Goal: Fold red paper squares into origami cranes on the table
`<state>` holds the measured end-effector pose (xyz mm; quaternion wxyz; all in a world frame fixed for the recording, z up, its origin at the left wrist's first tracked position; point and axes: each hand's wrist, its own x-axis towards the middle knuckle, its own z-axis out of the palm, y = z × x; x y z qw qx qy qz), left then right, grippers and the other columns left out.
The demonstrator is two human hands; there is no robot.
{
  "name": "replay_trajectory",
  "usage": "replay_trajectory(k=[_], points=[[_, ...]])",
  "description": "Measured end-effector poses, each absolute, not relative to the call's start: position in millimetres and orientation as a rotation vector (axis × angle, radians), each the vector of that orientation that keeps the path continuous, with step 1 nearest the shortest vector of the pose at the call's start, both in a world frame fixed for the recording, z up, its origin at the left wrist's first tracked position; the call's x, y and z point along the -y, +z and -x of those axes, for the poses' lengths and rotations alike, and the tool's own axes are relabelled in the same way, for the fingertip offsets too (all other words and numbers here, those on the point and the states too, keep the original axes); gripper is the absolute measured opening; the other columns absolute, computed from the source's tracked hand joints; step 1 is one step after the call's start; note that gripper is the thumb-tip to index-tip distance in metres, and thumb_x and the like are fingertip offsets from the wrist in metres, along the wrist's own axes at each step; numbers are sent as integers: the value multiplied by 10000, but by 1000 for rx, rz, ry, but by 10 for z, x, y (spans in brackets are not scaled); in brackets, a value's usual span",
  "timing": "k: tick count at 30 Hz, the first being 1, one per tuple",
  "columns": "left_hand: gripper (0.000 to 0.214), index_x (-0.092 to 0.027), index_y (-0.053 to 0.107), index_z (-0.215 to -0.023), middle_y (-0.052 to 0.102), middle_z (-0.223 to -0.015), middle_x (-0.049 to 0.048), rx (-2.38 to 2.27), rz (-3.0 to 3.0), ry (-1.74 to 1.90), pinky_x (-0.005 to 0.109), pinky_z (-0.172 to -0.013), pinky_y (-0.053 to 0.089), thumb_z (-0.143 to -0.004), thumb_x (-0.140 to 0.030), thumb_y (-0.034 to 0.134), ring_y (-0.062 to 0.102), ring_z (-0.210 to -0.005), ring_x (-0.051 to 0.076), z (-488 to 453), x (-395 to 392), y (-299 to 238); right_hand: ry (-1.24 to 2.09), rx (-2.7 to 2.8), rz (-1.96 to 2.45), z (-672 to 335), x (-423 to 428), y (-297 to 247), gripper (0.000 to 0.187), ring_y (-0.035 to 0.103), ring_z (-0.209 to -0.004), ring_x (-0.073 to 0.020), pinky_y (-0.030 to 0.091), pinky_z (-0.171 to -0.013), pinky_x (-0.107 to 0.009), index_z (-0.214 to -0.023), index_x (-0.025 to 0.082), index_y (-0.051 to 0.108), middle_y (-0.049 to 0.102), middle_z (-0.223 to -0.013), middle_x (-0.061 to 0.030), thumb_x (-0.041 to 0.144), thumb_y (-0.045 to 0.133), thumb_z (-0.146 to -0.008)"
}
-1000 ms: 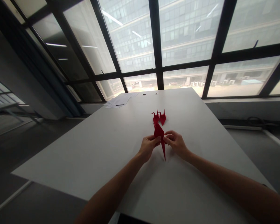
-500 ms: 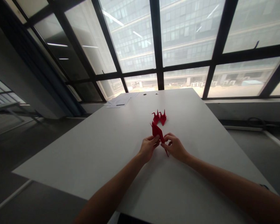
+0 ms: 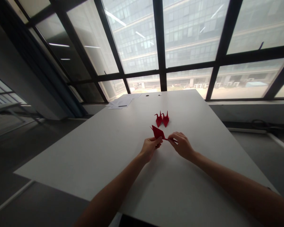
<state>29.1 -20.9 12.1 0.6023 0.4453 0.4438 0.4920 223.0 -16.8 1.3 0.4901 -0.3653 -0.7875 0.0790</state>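
Note:
A half-folded red origami paper (image 3: 157,132) is held just above the white table (image 3: 109,151). My left hand (image 3: 150,148) pinches its lower body, fingers closed. The fingers of my right hand (image 3: 181,145) are pinched on a thin red point that sticks out to the right. Two finished red paper cranes (image 3: 162,119) stand side by side on the table a little beyond my hands.
A stack of white sheets with a pen (image 3: 121,102) lies at the table's far left corner. Two small dark dots (image 3: 152,94) sit near the far edge. Large dark-framed windows (image 3: 160,47) rise behind the table. Grey floor lies to both sides.
The red paper's long point, hanging down a second ago, has swung up to the right. My right hand moved right with it; my left hand kept its hold.

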Motion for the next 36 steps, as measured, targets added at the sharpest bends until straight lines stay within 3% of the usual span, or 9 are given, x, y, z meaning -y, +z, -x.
replay_trajectory(k=[4, 10, 19, 26, 30, 33, 36], points=[[394, -91, 757, -814, 654, -774, 82, -992, -1021, 1002, 259, -618, 369, -635, -419, 885, 514, -630, 104, -216, 216, 185, 256, 1839, 775, -2322, 115, 41, 41, 630, -756, -195, 498, -745, -351, -910, 231, 669, 704, -833, -40, 270, 673, -897], [340, -92, 742, -767, 621, -702, 49, -891, -1085, 702, 253, -574, 314, -641, -376, 882, 462, -584, 93, -163, 254, 241, 583, 1548, 772, -2266, 166, 105, 245, 641, -741, -187, 540, -706, -340, -1019, 223, 646, 699, -850, -35, 309, 754, -816], [360, -95, 715, -764, 635, -730, 52, -813, -1117, 565, 243, -605, 355, -592, -345, 909, 495, -621, 97, -126, 248, 244, 1114, 1312, 637, -2137, 209, 181, 346, 566, -689, -145, 472, -632, -287, -1089, 223, 622, 623, -751, 19, 297, 765, -782], [296, -113, 723, -805, 673, -757, 59, -757, -1282, 406, 248, -627, 418, -637, -307, 872, 561, -661, 132, -106, 269, 274, 1167, 1302, 652, -2078, 281, 201, 365, 554, -645, -140, 457, -589, -275, -1063, 224, 640, 634, -723, 21, 325, 793, -747], [267, -111, 734, -805, 666, -739, 58, -752, -1330, 467, 251, -619, 416, -665, -309, 847, 550, -643, 130, -156, 288, 256, 1043, 1305, 720, -2049, 264, 175, 379, 575, -695, -151, 478, -600, -277, -1043, 224, 660, 661, -831, -13, 349, 808, -717], [235, -111, 743, -797, 657, -744, 50, -794, -1325, 657, 244, -625, 395, -695, -307, 825, 528, -644, 115, -205, 285, 238, 1001, 1229, 820, -2060, 243, 136, 367, 598, -734, -164, 489, -605, -283, -1062, 210, 661, 678, -932, -56, 444, 736, -789], [246, -115, 763, -836, 667, -763, 51, -861, -1349, 815, 253, -658, 396, -728, -332, 808, 531, -673, 118, -233, 273, 245, 1154, 1246, 836, -2079, 239, 87, 414, 598, -668, -164, 473, -568, -284, -969, 171, 704, 681, -794, -61, 553, 558, -901]])
